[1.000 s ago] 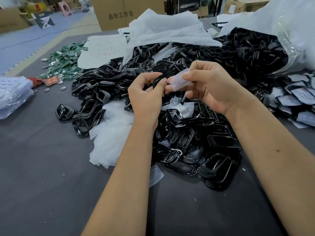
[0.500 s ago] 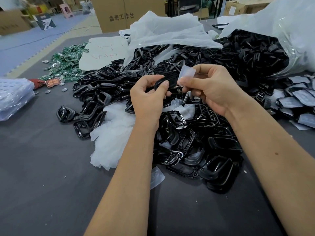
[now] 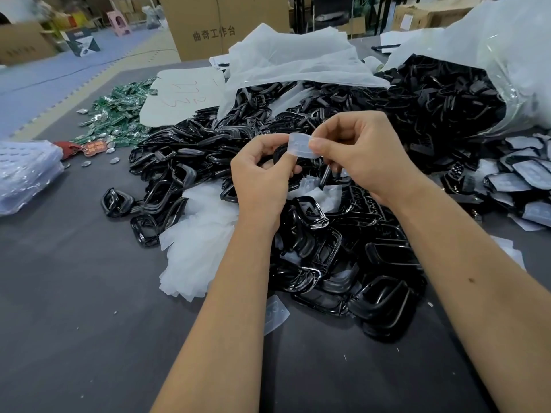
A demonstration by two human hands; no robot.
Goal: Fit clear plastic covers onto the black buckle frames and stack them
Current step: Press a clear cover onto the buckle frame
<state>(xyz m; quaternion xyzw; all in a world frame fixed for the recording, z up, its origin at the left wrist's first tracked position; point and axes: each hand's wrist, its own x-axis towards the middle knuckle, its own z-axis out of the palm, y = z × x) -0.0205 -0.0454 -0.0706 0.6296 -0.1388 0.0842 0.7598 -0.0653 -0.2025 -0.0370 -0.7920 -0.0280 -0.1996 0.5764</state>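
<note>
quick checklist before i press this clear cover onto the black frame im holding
1. Frame held: the left hand grips a black buckle frame above the pile. Ok.
2. Cover held: the right hand pinches the clear plastic cover by its right end. Ok.
3. Cover at the frame: its left end overlaps the frame's top. Ok.
4. Cover squared to the opening: fingers hide most of the frame. Cannot tell.
5. Cover seated: it sits raised over the frame, not flush. Not ok.
6. Place to stack: covered frames lie at right on the table. Ok.
</note>
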